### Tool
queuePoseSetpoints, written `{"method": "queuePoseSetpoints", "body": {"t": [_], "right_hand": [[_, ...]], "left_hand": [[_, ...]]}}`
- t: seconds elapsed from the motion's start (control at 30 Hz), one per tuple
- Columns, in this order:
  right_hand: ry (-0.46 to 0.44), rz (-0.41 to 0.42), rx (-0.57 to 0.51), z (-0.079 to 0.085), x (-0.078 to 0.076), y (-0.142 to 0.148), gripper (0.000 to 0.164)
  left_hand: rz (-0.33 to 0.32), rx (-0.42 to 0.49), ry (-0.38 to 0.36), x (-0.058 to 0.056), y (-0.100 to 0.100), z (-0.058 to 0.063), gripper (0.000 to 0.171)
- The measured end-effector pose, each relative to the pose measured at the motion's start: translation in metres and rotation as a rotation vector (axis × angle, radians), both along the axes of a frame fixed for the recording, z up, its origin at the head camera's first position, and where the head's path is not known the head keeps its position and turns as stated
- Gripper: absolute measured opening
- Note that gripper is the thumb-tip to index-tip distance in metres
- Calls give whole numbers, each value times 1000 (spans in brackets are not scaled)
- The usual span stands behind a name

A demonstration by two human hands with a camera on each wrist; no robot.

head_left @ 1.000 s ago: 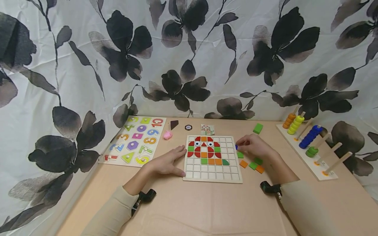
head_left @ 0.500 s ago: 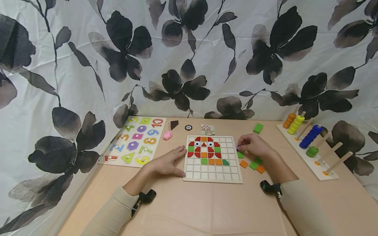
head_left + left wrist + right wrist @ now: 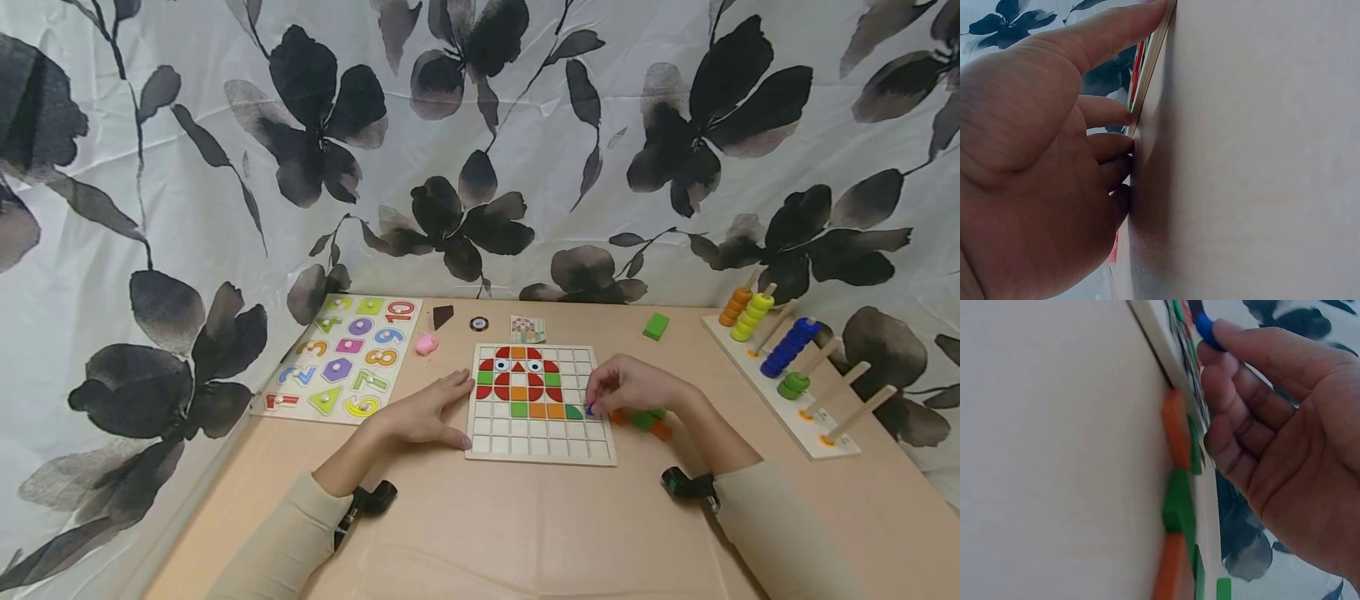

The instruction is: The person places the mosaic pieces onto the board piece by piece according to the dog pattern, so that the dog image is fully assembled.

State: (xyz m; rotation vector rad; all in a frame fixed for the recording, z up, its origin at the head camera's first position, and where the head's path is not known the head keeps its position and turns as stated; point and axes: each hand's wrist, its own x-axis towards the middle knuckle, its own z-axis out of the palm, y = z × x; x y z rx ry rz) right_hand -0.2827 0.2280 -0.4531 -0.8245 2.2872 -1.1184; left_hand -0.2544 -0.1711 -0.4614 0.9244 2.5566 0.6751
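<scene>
The wooden grid board [image 3: 529, 448] lies flat on the table, with red, orange, green and eye-marked tiles [image 3: 519, 375] forming a figure on it. At its left edge my left hand [image 3: 423, 414] touches the rim, thumb and fingers spread; the left wrist view shows the thumb [image 3: 1116, 31] against the wooden side. Between thumb and forefinger, my right hand [image 3: 637, 385] pinches a small blue tile [image 3: 1207, 331]. That hand is over the board's right columns, just right of a dark green rounded tile [image 3: 573, 412]. Its palm partly covers loose orange and green tiles [image 3: 643, 421].
Left of the board lies a number-and-shape puzzle [image 3: 337, 368]. Behind are a pink lump [image 3: 426, 343], a brown piece [image 3: 442, 317], a round token [image 3: 478, 324] and a picture card [image 3: 527, 330]. A green block [image 3: 656, 326] and a ring-stacking peg board [image 3: 795, 404] stand right.
My right hand has moved left and toward me, from beside the board to over its right columns, carrying the blue tile. The left hand has stayed in place.
</scene>
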Motion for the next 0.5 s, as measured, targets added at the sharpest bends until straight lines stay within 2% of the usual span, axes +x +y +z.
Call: {"method": "queuePoseSetpoints", "body": {"t": [0.1,0.3,0.5], "right_hand": [[26,34,30,-3,3,-5,7],[122,13,89,-3,9,-8,7],[150,18,102,-1,11,-8,7]], "left_hand": [[1,8,-9,1,0,2,102],[-5,2,1,1,0,2,101],[-5,6,2,1,0,1,101]]}}
